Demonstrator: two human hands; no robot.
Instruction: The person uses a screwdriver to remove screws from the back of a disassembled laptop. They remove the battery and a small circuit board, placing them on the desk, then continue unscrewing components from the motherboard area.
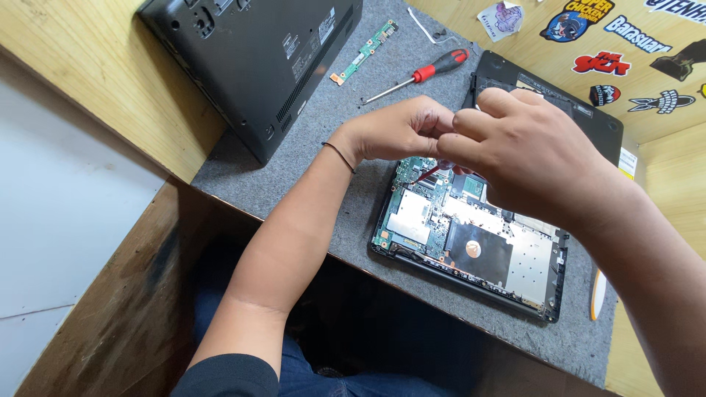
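An opened laptop lies on a grey felt mat, its green circuit board and metal shields exposed. Both hands meet above its far left part. My left hand has its fingers pinched together next to my right hand, which is curled over the board. A thin red piece pokes out below the fingers toward the board; I cannot tell which hand holds it. The fingertips and what lies under them are hidden.
A closed black laptop lies upside down at the back left. A red-handled screwdriver and a small green circuit strip rest on the mat behind the hands. A black cover panel sits at the right. Stickers dot the wooden wall.
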